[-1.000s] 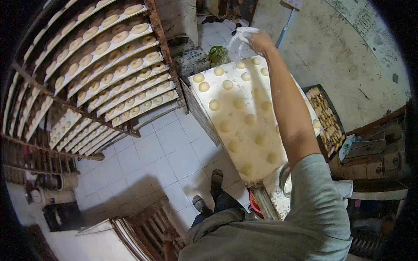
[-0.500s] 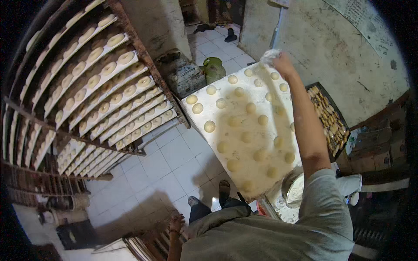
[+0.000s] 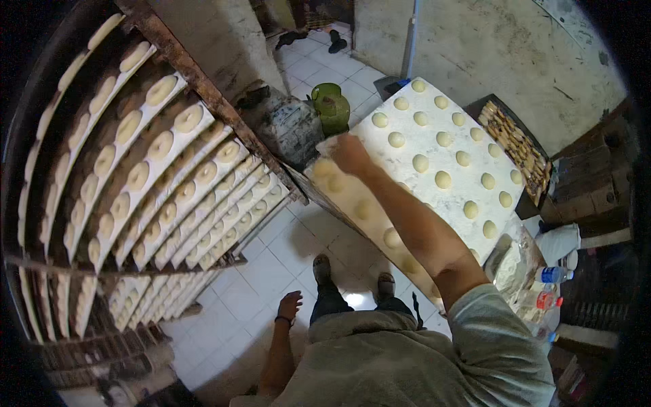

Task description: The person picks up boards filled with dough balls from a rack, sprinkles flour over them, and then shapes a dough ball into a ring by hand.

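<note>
My right hand (image 3: 342,152) is stretched over the back left corner of a white, floured board (image 3: 475,139), with whitish powder or material at its blurred fingertips; I cannot make out its grip. Rounded pale dough balls (image 3: 443,179) sit spread in rows across the board, some in my arm’s shadow. My left hand (image 3: 289,305) hangs low beside my leg, fingers apart and holding nothing. At the board's near right end is a container of white powder (image 3: 505,268).
Racks of trays with dough rings (image 3: 161,89) fill the left. A green gas cylinder (image 3: 330,112) and grimy block (image 3: 291,119) stand behind. A dark tray of browned pastries (image 3: 515,152), plastic bottles (image 3: 554,275) and a wall (image 3: 488,47) are right; tiled floor (image 3: 285,251) lies below.
My right hand has swung from the board's back right, where white powder was falling from it, leftward to the back left corner. My left hand has risen beside my leg. The view has shifted.
</note>
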A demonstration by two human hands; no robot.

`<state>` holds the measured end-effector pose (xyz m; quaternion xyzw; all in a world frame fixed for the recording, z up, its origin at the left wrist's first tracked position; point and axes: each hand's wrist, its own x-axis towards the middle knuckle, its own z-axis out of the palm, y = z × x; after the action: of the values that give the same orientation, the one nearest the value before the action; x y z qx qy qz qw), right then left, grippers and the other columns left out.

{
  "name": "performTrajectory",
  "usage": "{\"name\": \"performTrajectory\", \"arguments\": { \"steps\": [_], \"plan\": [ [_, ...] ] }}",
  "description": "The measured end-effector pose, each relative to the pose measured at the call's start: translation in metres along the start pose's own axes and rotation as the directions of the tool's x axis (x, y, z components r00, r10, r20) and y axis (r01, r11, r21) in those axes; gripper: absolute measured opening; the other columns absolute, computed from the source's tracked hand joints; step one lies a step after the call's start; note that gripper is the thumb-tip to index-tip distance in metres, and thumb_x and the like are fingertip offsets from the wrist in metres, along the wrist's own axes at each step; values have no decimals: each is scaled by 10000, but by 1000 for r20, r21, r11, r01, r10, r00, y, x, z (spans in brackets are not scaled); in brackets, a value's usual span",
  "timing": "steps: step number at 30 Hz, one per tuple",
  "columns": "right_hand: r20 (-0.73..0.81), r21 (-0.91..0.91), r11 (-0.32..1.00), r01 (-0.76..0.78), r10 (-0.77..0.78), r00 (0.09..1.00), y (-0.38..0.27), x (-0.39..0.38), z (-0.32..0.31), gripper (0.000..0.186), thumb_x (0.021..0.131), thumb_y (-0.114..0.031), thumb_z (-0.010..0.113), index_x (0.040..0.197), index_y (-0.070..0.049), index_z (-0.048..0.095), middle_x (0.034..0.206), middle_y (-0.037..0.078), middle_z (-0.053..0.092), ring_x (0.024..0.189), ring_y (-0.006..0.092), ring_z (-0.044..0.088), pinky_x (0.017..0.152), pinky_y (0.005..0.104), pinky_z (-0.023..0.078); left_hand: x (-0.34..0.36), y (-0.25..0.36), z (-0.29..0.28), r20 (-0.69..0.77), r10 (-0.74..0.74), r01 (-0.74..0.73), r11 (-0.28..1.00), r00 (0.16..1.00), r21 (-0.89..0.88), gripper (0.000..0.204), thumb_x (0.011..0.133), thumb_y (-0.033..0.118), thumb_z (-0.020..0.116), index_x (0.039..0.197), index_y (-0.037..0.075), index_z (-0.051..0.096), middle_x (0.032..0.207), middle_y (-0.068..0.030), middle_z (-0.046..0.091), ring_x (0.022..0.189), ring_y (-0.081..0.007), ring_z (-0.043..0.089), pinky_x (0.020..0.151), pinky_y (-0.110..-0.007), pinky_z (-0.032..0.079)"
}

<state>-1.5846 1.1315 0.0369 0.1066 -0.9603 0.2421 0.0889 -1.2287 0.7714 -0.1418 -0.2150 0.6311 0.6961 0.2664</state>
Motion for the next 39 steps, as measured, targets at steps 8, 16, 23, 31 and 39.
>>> {"name": "performTrajectory", "arguments": {
  "steps": [8, 16, 23, 31, 39],
  "plan": [
    [492, -160, 986, 40, 45, 869, -132, -47, -46, 455, 891, -213, 543, 1300, -25, 480, 1313, 166, 501, 1270, 298, 414, 1074, 490, 267, 103, 38, -146, 133, -183, 160, 972, 974, 170, 320, 923, 285, 586, 1171, 92, 645, 1022, -27, 693, 809, -161, 642, 675, -318, 507],
    [-90, -14, 957, -288, 286, 954, -132, -144, -20, 608, 914, -270, 559, 1433, -7, 383, 1315, 268, 515, 1203, 445, 483, 1102, 524, 303, 178, 58, -266, 215, -410, 315, 875, 886, 368, 302, 883, 228, 651, 1141, 71, 642, 971, -80, 703, 772, -175, 650, 590, -297, 499],
    [-266, -27, 709, -705, 675, 688, -144, -272, -18, 607, 953, -277, 535, 1479, -35, 351, 1517, 205, 351, 1398, 387, 324, 1142, 501, 256, 219, 41, -251, 384, -469, 176, 785, 795, 594, 302, 918, 172, 598, 1208, 88, 616, 1063, -89, 683, 856, -214, 663, 669, -349, 528],
    [-508, -116, 569, -814, 670, 541, -144, -364, -15, 607, 987, -345, 489, 1479, -20, 346, 1489, 209, 401, 1411, 389, 309, 1163, 538, 185, 216, 108, -263, 210, -463, 170, 651, 861, 740, 301, 926, 188, 567, 1180, 40, 635, 1076, -126, 681, 938, -259, 678, 732, -382, 552],
    [-778, 325, 524, -787, 621, 93, -230, -456, -52, 509, 974, -292, 529, 1423, -64, 459, 1408, 181, 502, 1320, 347, 451, 1099, 496, 317, 187, 117, -195, 488, -373, -486, 107, 789, 868, 372, 909, 290, 628, 1195, 59, 680, 1123, -143, 690, 968, -292, 673, 815, -364, 528]
  ]
}}
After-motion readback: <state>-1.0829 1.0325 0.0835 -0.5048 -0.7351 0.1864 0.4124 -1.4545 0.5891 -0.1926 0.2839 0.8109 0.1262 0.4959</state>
